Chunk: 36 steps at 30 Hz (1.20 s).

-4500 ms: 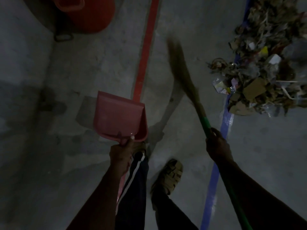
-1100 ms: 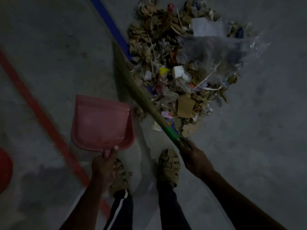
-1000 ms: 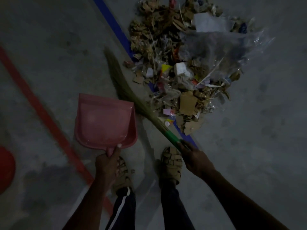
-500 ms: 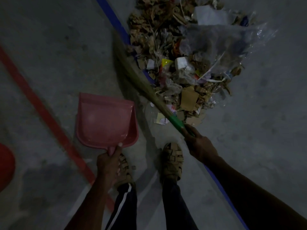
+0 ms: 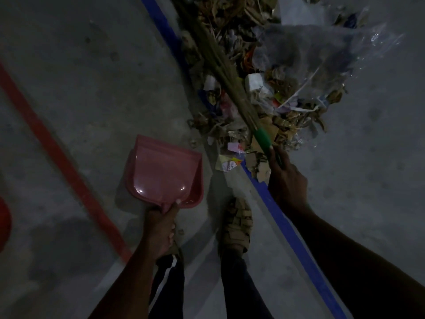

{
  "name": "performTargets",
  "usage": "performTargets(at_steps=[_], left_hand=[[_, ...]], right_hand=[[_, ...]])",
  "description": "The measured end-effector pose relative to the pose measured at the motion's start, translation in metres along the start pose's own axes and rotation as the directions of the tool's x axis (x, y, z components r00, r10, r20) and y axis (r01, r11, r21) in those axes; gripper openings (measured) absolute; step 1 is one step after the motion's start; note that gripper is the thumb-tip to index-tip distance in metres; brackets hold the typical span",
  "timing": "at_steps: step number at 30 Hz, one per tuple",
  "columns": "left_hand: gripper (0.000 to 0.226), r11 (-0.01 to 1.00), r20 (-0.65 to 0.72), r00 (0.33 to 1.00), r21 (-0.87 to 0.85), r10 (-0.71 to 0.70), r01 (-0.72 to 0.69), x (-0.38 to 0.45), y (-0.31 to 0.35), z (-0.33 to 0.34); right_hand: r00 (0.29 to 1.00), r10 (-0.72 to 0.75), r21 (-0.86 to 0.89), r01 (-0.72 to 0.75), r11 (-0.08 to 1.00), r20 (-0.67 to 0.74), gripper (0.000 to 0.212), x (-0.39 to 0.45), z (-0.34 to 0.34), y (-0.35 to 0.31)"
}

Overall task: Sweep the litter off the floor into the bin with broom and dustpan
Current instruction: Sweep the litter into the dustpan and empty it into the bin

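A big heap of litter (image 5: pixel 271 93), made of paper scraps, cardboard, dry leaves and a clear plastic bag, covers the concrete floor ahead of me. My right hand (image 5: pixel 286 180) grips the green handle of a straw broom (image 5: pixel 220 67), whose bristles lie across the left part of the heap. My left hand (image 5: pixel 161 224) holds the handle of a pink dustpan (image 5: pixel 164 173), which hangs empty just left of the heap's near edge. A red bin (image 5: pixel 4 224) shows only as a sliver at the left edge.
A blue floor line (image 5: pixel 289 229) runs diagonally under the heap and past my right foot. A red floor line (image 5: pixel 57 153) crosses on the left. My sandalled feet (image 5: pixel 238 224) stand close to the heap's near edge.
The broom has swung right, from beside the heap onto it, its bristles now reaching deeper into the litter. The dustpan has stayed about where it was.
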State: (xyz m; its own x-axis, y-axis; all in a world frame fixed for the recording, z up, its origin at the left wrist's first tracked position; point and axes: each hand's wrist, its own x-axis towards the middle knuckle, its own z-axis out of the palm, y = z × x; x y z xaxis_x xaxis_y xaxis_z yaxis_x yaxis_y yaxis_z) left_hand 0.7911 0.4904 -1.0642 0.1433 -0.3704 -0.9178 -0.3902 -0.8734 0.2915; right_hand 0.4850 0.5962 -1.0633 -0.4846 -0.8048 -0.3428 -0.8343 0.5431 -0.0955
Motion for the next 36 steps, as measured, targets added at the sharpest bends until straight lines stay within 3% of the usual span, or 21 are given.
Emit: performTargets(at_steps=[3, 9, 13, 18, 24, 33, 36], left_hand=[[0.057, 1.000, 0.017, 1.000, 0.023, -0.017, 0.016, 0.015, 0.005, 0.020], [0.044, 0.999, 0.123, 0.992, 0.039, -0.019, 0.014, 0.041, 0.019, 0.052], [0.046, 0.992, 0.088, 0.995, 0.124, -0.042, 0.031, 0.061, 0.033, 0.054], [0.044, 0.982, 0.140, 0.990, 0.188, -0.004, -0.023, 0.074, 0.048, 0.050], [0.039, 0.941, 0.199, 0.977, 0.313, 0.071, -0.132, 0.091, 0.079, 0.055], [0.041, 0.911, 0.245, 0.963, 0.362, 0.112, -0.199, 0.099, 0.108, 0.070], [0.043, 0.907, 0.232, 0.967, 0.374, 0.108, -0.191, 0.100, 0.104, 0.073]], right_hand=[[0.997, 0.069, -0.002, -0.069, 0.998, -0.030, 0.088, 0.030, 0.007, 0.001], [0.966, 0.256, 0.005, -0.256, 0.967, -0.039, 0.104, 0.096, 0.015, 0.005], [0.974, 0.228, -0.028, -0.228, 0.973, -0.013, 0.104, 0.120, 0.024, 0.012], [0.988, 0.147, -0.009, -0.146, 0.989, 0.044, 0.093, 0.076, 0.051, 0.017], [0.967, 0.004, 0.007, -0.006, 1.000, 0.254, 0.090, 0.021, 0.074, 0.017], [0.990, 0.132, 0.038, -0.130, 0.991, -0.053, 0.094, 0.067, 0.054, 0.033], [0.972, 0.226, 0.018, -0.225, 0.974, -0.056, 0.095, 0.092, 0.043, 0.045]])
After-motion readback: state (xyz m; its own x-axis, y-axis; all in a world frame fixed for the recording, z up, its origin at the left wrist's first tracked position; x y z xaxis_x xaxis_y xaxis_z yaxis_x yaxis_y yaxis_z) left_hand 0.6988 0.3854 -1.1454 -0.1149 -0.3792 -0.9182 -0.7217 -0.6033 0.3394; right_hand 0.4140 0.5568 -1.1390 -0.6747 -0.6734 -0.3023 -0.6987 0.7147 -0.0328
